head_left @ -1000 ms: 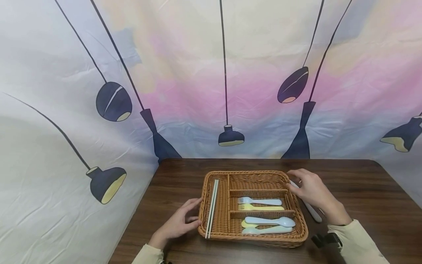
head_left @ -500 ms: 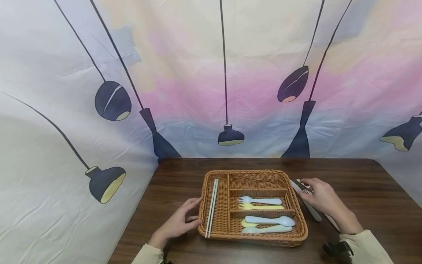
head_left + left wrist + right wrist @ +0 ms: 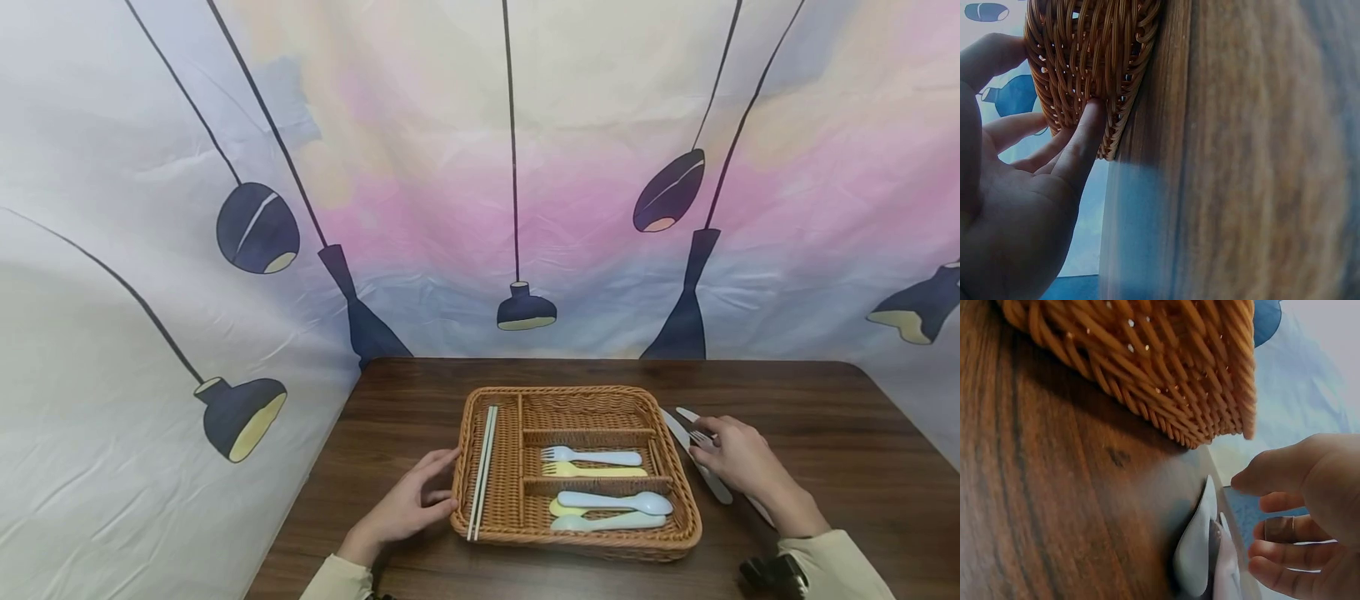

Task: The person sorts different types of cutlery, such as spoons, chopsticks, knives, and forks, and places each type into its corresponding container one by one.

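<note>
A wicker basket (image 3: 577, 546) with several compartments sits on the table. My left hand (image 3: 405, 500) touches its left side; in the left wrist view the fingertips rest against the weave. Pale chopsticks (image 3: 482, 475) lie in the left compartment. A blue fork (image 3: 600, 457) and a yellow fork (image 3: 600, 472) share the middle one, with blue, yellow and pale green spoons (image 3: 611, 522) in the front one. Right of the basket lie a knife (image 3: 708, 475), a fork (image 3: 699, 436) and another knife (image 3: 686, 413), partly covered by my right hand (image 3: 750, 467). In the right wrist view, its loosely bent fingers hold nothing.
The dark wooden table (image 3: 405, 400) ends at a cloth backdrop (image 3: 585, 250) printed with hanging lamps. The basket's back compartment (image 3: 585, 410) shows bare weave. A dark strap device (image 3: 772, 575) is on the right wrist.
My right hand has moved from the basket's right rim rightward and slightly nearer, over the cutlery beside it. The fork and farther knife now show. My left hand has stayed put.
</note>
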Demonstrator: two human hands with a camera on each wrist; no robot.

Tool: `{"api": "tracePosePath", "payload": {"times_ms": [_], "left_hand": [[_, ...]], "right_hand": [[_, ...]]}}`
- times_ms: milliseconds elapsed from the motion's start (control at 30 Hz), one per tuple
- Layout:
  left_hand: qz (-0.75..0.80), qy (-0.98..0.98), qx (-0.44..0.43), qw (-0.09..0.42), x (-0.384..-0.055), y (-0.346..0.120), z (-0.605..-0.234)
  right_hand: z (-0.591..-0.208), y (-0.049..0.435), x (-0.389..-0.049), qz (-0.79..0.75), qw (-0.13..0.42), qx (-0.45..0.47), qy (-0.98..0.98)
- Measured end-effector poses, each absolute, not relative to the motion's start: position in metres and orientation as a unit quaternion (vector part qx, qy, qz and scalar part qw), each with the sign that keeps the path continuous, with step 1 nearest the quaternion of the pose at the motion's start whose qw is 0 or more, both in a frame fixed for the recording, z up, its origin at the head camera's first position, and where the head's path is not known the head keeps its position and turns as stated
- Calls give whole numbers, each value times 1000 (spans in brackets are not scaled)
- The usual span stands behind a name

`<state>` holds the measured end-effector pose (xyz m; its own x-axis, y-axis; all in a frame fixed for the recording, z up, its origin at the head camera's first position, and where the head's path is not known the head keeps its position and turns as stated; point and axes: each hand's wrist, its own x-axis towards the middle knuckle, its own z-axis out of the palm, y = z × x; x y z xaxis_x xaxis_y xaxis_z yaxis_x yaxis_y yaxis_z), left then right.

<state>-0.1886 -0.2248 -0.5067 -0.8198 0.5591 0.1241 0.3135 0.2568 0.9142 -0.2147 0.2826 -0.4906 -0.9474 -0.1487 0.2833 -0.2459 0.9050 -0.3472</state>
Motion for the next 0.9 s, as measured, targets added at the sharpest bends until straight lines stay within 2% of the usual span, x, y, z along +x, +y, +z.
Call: {"api": "tracePosePath", "payload": {"times_ms": [367, 900], "left_hand": [[545, 784, 274, 117, -187, -224, -505], [541, 788, 271, 113, -187, -224, -504]], "right_hand": [[-500, 292, -218, 168, 87, 76, -979], [-502, 294, -223, 150, 64, 65, -984]]}}
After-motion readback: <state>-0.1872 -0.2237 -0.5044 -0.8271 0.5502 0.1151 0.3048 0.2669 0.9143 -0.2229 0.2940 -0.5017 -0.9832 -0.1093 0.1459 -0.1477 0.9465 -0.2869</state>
